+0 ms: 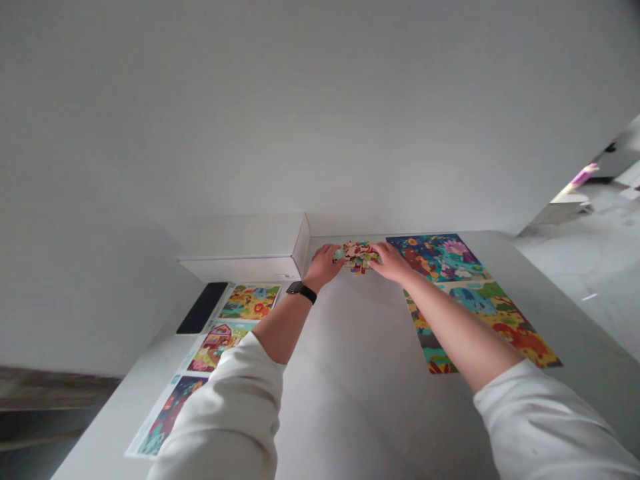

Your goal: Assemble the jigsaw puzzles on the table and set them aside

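Observation:
A heap of colourful jigsaw puzzle pieces [358, 255] lies on the white table near the wall. My left hand [324, 262] is curled against the heap's left side, its thumb and fingers on the outer pieces. From the other side my right hand [391, 263] presses in, thumb low and fingers bent along the right edge. Between them the two hands hold the heap together. Some fingertips are too small to make out. A few pieces stick out toward me at the front of the heap.
Two finished puzzle pictures, one dark blue [465, 257] and one with lions [520, 337], lie at right, partly under my right arm. A white box [245, 267] stands at the wall. At left are a black phone [203, 308] and a picture sheet [200, 373].

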Motion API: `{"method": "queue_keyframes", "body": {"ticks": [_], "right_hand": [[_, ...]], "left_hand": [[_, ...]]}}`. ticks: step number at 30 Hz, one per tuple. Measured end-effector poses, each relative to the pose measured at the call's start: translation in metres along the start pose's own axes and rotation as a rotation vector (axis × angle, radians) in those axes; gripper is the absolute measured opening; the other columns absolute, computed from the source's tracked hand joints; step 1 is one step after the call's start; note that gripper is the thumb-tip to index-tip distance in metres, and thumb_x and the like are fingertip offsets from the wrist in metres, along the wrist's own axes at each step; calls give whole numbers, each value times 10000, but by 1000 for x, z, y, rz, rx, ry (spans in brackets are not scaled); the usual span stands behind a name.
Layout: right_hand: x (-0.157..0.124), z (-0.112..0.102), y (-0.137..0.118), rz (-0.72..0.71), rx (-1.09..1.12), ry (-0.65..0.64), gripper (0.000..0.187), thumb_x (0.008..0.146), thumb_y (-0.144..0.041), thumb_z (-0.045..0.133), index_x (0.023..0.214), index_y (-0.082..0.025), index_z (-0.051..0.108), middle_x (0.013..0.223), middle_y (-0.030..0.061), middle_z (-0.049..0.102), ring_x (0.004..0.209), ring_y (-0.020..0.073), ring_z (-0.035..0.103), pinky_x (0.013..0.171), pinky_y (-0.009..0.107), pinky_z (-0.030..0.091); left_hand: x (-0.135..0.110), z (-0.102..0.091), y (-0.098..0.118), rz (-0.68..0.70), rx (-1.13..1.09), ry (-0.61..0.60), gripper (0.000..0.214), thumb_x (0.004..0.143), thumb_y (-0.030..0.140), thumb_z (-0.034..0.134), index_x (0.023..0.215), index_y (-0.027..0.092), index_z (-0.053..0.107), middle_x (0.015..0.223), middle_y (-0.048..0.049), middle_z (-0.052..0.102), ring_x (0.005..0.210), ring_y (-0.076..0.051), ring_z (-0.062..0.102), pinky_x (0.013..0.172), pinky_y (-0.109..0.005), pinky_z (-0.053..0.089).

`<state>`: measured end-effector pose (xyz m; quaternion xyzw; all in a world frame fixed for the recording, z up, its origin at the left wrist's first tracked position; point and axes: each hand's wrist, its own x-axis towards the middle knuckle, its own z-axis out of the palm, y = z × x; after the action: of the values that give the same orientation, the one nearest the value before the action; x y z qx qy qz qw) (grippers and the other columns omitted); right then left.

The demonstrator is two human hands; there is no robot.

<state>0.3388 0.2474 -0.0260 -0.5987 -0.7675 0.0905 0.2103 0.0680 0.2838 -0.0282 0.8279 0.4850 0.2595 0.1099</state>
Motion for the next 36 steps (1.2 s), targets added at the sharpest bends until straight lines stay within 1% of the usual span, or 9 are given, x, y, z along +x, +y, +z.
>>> {"method": "queue_keyframes", "body": {"ticks": [4, 6, 9, 15, 20, 23, 26, 31, 36], "right_hand": [[33, 16, 8, 52, 12, -39, 661, 1028, -476, 668, 1608, -196, 524, 1586, 199, 585, 1521, 320, 519, 1275, 487, 406], [42, 22, 14, 82, 12, -58, 690, 1036, -512, 658, 1631, -199, 504, 1606, 194, 585, 1538, 321, 512, 1281, 489, 399], [49, 27, 21, 74, 8, -68, 697, 1049, -532, 638, 1646, -200, 499, 1624, 187, 585, 1541, 314, 521, 1283, 481, 396], [51, 35, 20, 36, 18, -57, 625, 1039, -501, 667, 1586, -207, 590, 1576, 166, 640, 1502, 299, 566, 1283, 464, 397], [47, 38, 7, -47, 40, -37, 484, 999, -404, 723, 1444, -216, 701, 1446, 148, 719, 1402, 280, 633, 1228, 437, 451], [40, 40, 2, -98, 60, -51, 493, 952, -362, 774, 1413, -199, 711, 1394, 150, 731, 1346, 280, 654, 1201, 437, 470], [25, 41, -2, -158, 75, -88, 571, 896, -360, 833, 1429, -209, 695, 1408, 153, 709, 1350, 292, 641, 1190, 465, 481], [-18, 42, -16, -198, 76, -138, 722, 868, -381, 864, 1529, -221, 620, 1511, 179, 626, 1446, 322, 575, 1240, 504, 448], [-62, 35, -32, -229, 77, -193, 755, 879, -386, 853, 1569, -234, 585, 1569, 181, 580, 1490, 329, 547, 1270, 507, 425]], "left_hand": [[26, 18, -5, -52, 14, -11, 449, 1048, 377, 619, 1453, 183, 641, 1479, -163, 669, 1406, -326, 591, 1240, -476, 443], [38, 26, -7, -80, 25, -7, 475, 1074, 412, 577, 1490, 185, 620, 1532, -173, 645, 1439, -338, 572, 1255, -486, 418], [51, 37, -11, -49, 37, -37, 504, 1108, 441, 504, 1523, 172, 601, 1577, -173, 624, 1474, -332, 548, 1275, -472, 373], [53, 51, -17, -10, 65, -116, 521, 1106, 487, 504, 1536, 215, 610, 1550, -120, 669, 1386, -304, 596, 1218, -449, 391], [46, 50, -16, 28, 71, -122, 491, 1097, 470, 512, 1492, 208, 643, 1531, -102, 686, 1392, -278, 592, 1230, -429, 378], [35, 43, -12, 52, 73, -104, 448, 1088, 460, 529, 1426, 208, 682, 1472, -108, 717, 1356, -272, 614, 1216, -414, 396], [15, 35, -7, 78, 75, -110, 434, 1085, 460, 533, 1395, 203, 696, 1425, -119, 733, 1328, -283, 627, 1209, -421, 413], [-33, 26, 7, 59, 66, -112, 467, 1089, 480, 538, 1431, 190, 671, 1445, -136, 708, 1369, -297, 602, 1222, -458, 425], [-85, 18, 28, 40, 73, -116, 474, 1103, 472, 517, 1472, 207, 653, 1493, -140, 679, 1408, -312, 584, 1233, -492, 429]]}}
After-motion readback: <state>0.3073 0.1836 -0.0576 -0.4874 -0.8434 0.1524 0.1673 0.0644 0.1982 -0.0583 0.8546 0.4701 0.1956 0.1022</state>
